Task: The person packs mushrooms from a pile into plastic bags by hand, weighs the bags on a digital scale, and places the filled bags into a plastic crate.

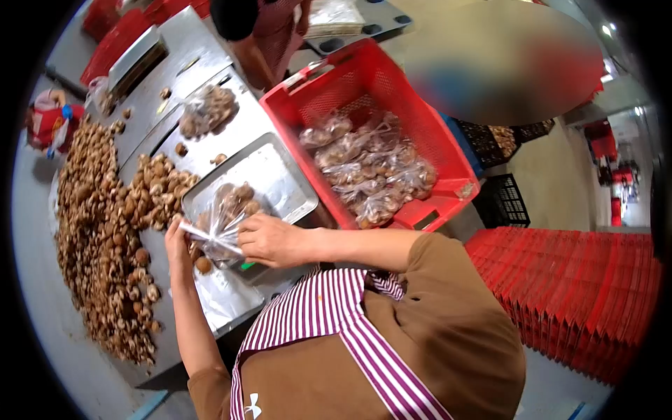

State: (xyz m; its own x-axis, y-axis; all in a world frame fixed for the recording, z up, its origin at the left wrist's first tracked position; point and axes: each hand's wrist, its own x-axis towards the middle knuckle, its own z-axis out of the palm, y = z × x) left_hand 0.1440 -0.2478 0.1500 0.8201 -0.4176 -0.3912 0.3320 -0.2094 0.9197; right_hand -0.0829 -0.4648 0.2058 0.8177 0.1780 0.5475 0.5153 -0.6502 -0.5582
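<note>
A clear plastic bag of mushrooms (236,204) rests on a metal tray (278,166), its neck gathered toward me. My left hand (179,241) pinches one end of the bag's twisted neck. Closed around the neck's other side is my right hand (269,240); its fingertips are partly hidden. A few loose mushrooms (203,265) lie below the bag, near a stack of flat plastic bags (227,297).
Loose mushrooms (105,238) are heaped on the metal table (171,332) at left. Another filled bag (208,110) lies beyond the tray. A red crate (448,157) holds several filled bags. Stacked red crates (567,287) stand at right. A co-worker (262,42) stands across the table.
</note>
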